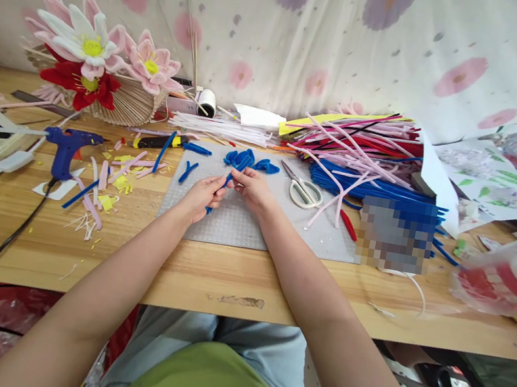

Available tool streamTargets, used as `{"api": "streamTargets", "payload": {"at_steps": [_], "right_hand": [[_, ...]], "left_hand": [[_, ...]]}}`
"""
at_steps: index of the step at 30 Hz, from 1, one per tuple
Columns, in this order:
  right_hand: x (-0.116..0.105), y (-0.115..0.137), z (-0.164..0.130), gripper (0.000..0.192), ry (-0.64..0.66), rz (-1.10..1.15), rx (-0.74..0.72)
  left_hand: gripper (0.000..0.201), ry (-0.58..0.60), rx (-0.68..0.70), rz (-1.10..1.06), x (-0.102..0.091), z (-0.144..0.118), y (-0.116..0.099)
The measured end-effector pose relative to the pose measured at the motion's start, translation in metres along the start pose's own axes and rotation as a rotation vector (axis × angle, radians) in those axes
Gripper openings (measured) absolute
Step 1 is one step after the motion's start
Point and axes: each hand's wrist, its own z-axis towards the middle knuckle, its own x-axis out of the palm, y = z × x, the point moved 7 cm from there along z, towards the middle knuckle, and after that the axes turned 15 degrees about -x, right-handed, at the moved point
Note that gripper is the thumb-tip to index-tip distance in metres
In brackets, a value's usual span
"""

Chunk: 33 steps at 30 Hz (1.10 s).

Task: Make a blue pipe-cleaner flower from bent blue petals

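Note:
Over a grey cutting mat [243, 224], my left hand [204, 196] and my right hand [250, 187] both pinch a short blue pipe cleaner [227, 181] between their fingertips. Just beyond them on the mat lies a small heap of bent blue pipe cleaner pieces [249, 160]. Two more blue pieces [188, 171] lie to the left of my hands. White-handled scissors [303, 189] rest on the mat to the right of my right hand.
A blue glue gun [66, 146] with a black cord stands at the left among pink and yellow scraps. Finished pipe cleaner flowers [93, 57] sit at the back left. A big pile of blue, pink and red pipe cleaners [370, 156] fills the right.

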Motion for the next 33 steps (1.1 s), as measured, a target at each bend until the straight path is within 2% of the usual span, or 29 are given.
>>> {"api": "streamTargets", "payload": {"at_steps": [3,7,11,15,18,24,29,33], "right_hand": [[-0.001,0.004,0.001,0.044,-0.074,0.016,-0.035],[-0.001,0.008,0.001,0.041,-0.101,0.026,-0.032],[-0.002,0.004,-0.001,0.039,-0.036,-0.022,0.070],[-0.009,0.003,-0.004,0.035,-0.004,-0.155,0.116],[-0.008,0.010,-0.005,0.032,0.009,-0.205,0.028],[0.021,0.024,-0.009,0.024,0.317,-0.261,-0.204],[0.023,0.028,-0.008,0.019,0.363,-0.432,-0.340],[0.026,0.026,-0.009,0.016,0.366,-0.490,-0.393]], "left_hand": [[0.022,-0.042,0.017,0.005,0.000,-0.001,-0.002],[0.022,-0.070,0.039,0.012,0.003,-0.004,-0.005],[0.022,-0.090,0.006,-0.003,-0.002,-0.006,-0.002],[0.021,-0.040,-0.066,-0.096,-0.008,-0.003,0.002],[0.022,0.021,-0.133,-0.200,-0.010,-0.001,0.003],[0.027,0.240,-0.379,-0.454,-0.002,-0.009,0.008],[0.018,0.324,-0.469,-0.594,0.000,-0.015,0.010],[0.015,0.358,-0.462,-0.629,0.003,-0.019,0.009]]}}
